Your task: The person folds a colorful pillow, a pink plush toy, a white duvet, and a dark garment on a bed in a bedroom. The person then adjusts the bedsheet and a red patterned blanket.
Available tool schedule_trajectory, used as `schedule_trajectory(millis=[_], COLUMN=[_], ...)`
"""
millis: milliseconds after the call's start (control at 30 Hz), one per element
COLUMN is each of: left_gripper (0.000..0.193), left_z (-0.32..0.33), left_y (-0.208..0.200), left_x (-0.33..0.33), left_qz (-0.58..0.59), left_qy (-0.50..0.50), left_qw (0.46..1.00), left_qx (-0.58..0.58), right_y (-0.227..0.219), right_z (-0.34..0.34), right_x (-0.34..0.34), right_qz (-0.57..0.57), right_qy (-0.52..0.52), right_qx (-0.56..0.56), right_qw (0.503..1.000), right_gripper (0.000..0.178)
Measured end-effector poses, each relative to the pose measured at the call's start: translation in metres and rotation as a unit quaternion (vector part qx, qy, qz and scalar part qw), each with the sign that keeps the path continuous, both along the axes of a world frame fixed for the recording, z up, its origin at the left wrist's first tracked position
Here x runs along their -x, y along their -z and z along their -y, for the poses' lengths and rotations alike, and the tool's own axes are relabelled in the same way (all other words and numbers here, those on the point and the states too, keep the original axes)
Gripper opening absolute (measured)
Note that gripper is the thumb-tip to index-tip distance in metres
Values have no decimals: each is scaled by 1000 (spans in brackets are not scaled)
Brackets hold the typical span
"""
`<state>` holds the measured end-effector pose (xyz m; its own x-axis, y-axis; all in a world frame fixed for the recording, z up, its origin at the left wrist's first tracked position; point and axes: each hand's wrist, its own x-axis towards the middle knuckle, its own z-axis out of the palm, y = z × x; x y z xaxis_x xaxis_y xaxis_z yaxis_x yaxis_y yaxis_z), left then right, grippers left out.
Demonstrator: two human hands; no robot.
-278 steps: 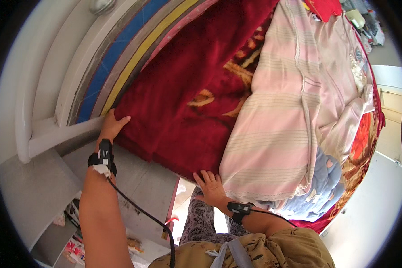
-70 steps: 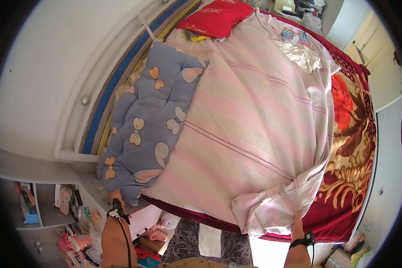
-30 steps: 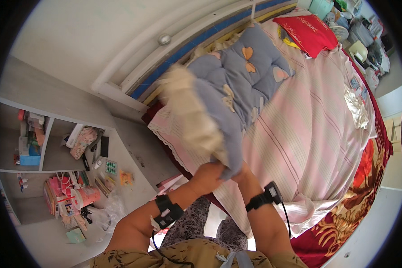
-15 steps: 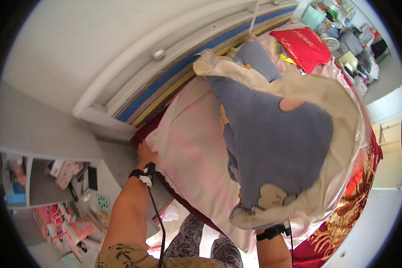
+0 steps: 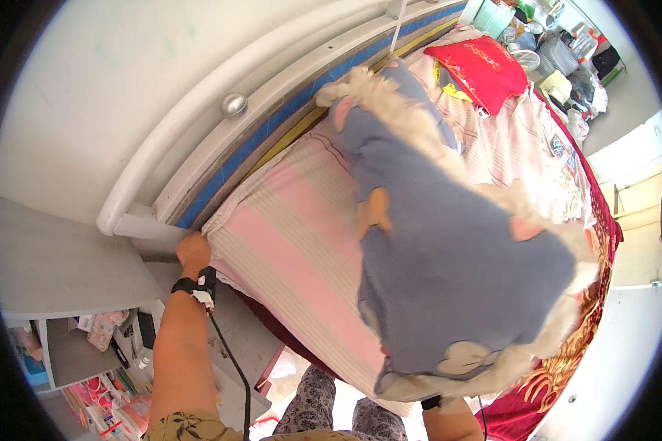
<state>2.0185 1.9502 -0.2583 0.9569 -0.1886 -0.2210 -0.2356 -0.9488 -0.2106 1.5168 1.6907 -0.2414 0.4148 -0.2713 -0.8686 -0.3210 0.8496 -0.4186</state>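
Note:
My left hand [image 5: 195, 251] is closed at the near left corner of a pink striped bed sheet [image 5: 272, 242], beside the bed's side rail. The sheet's edge runs from my fingers down toward me. A grey-blue blanket [image 5: 456, 242] with a cream fluffy border and pale and orange patches lies bunched over the right part of the sheet. Its near end covers my right hand, leaving only the dark wristband [image 5: 432, 403] and forearm in sight, so those fingers are hidden.
A white metal rail [image 5: 154, 158] and blue-yellow striped mattress edge [image 5: 272, 117] border the bed at left. A red cushion [image 5: 485, 70] sits at the far end, with household clutter [image 5: 566, 62] beyond. Lower left stands a shelf unit [image 5: 88, 349] holding small items.
My left hand has moved left and up to the rail, drawing the sheet corner along. The blanket has shifted, uncovering sheet at the far right, and now hides my right hand.

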Motion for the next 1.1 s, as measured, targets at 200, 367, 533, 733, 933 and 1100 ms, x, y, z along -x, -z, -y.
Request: schedule_trajectory(millis=[200, 367, 533, 733, 933, 1100], left_gripper=[34, 38, 33, 45, 60, 58], left_z=[-74, -124, -99, -7, 83, 126], left_y=[73, 107, 57, -63, -100, -155], left_x=[-51, -105, -92, 31, 87, 100], left_qz=[-203, -243, -369, -510, -373, -232], left_qy=[125, 345, 179, -327, -59, 138], left_qw=[969, 896, 755, 659, 860, 763], left_qx=[65, 140, 512, 447, 343, 588], right_y=[13, 23, 36, 41, -52, -71], right_z=[-12, -25, -55, -72, -68, -57], right_x=[-92, -133, -144, -164, -189, -203], right_qz=[117, 54, -7, -28, 157, 303], right_qy=[-87, -196, -303, -356, -132, -66], right_qx=[-119, -126, 157, 298, 364, 424], right_qw=[982, 971, 940, 885, 908, 851], right_gripper=[45, 61, 67, 60, 46, 47])
